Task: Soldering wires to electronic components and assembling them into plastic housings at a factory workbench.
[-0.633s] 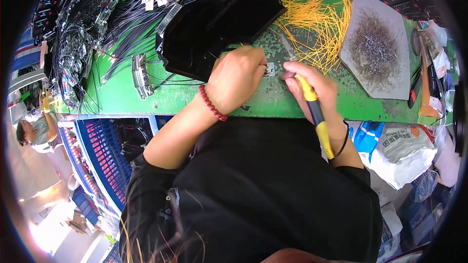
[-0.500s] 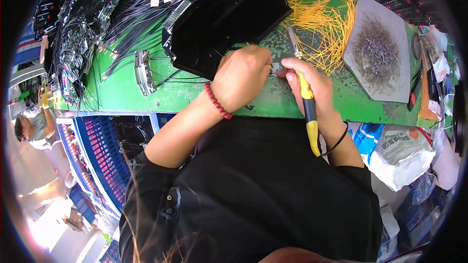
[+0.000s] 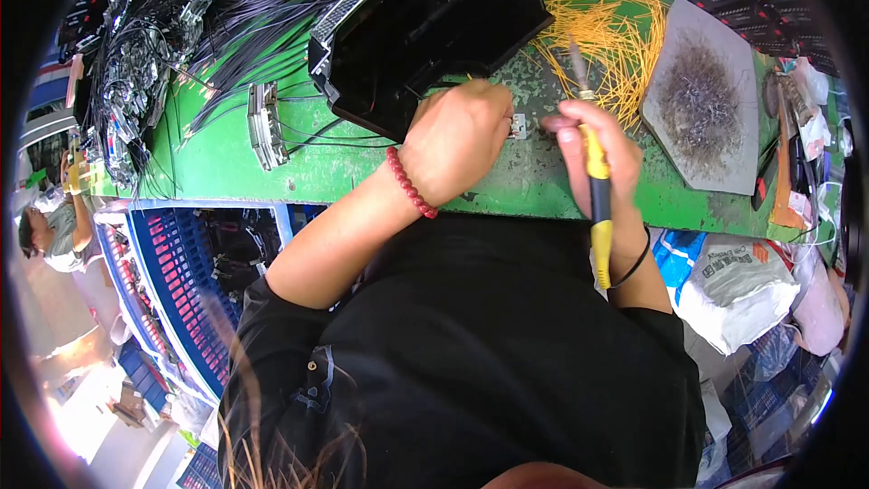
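We see the left hand (image 3: 457, 140) curled down on the green bench (image 3: 226, 158), fingers closed around a small pale component (image 3: 518, 126) that peeks out at the fingertips; how much of it sits inside the grip we cannot tell. The right hand (image 3: 588, 149) is wrapped shut around a yellow-handled soldering iron (image 3: 595, 190), held like a pen, its metal tip (image 3: 574, 59) angled up and away from the component toward the heap of yellow wire pieces (image 3: 606, 36). So tip and component are near but apart at this instant. A red bead bracelet (image 3: 412, 186) sits on the left wrist, a dark band (image 3: 634, 264) on the right. Beyond the left hand lies a glossy black tray (image 3: 425, 36); to the right, a grey slab carrying a dark wiry tuft (image 3: 701, 100). Bundles of black leads with metal ends (image 3: 136, 63) crowd the far left of the bench, and one grey connector strip (image 3: 264, 122) lies near them. Judged progress: the piece is in hand and positioned on the bench, iron ready, yet we see no joint being touched now. The large yellow heap suggests much stock remains; finished pieces we cannot single out with confidence.
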Tool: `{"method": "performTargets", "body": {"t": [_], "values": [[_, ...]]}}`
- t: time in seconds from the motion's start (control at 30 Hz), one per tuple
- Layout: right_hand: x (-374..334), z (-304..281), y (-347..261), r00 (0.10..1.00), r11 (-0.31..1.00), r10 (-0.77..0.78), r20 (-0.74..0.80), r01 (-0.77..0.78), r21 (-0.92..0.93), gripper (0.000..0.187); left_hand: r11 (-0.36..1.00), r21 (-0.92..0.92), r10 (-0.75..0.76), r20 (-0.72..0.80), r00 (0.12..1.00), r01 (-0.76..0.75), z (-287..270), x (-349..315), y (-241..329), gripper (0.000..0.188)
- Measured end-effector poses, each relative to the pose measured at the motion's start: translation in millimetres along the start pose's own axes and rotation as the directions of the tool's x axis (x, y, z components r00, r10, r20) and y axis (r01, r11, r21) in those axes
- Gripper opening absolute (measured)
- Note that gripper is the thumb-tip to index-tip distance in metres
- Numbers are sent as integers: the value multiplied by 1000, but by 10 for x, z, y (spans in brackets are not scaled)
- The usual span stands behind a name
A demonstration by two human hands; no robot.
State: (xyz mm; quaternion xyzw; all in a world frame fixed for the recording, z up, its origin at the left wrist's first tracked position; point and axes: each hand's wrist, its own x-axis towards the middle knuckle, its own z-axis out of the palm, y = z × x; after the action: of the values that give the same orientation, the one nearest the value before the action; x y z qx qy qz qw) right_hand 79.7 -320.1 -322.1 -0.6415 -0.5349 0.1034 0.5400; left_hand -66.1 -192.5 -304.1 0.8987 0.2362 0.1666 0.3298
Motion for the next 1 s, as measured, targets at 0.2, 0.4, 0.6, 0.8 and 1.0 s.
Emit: {"method": "performTargets", "body": {"t": [0.2, 0.4, 0.6, 0.8, 1.0], "values": [[-66, -254, -86, 989, 986, 78, 124, -95, 134, 35, 998, 34, -48, 22, 999, 47, -17, 10, 42, 6], [-120, -438, -90, 996, 985, 65, 54, -73, 158, 39, 987, 157, -27, -23, 999, 30, 12, 32, 79, 7], [-325, -327, -28, 963, 929, 266, -36, -246, 277, 23, 990, 139, 3, -64, 998, 6, 55, 41, 81, 8], [-303, -269, -4, 959, 922, 282, -37, -260, 288, 26, 993, 110, 49, -42, 998, -44, 18, 24, 46, 8], [-76, -275, -32, 994, 998, -29, 104, 23, 59, 28, 977, 208, 53, -43, 998, -43, -24, 15, 105, 10]]}}
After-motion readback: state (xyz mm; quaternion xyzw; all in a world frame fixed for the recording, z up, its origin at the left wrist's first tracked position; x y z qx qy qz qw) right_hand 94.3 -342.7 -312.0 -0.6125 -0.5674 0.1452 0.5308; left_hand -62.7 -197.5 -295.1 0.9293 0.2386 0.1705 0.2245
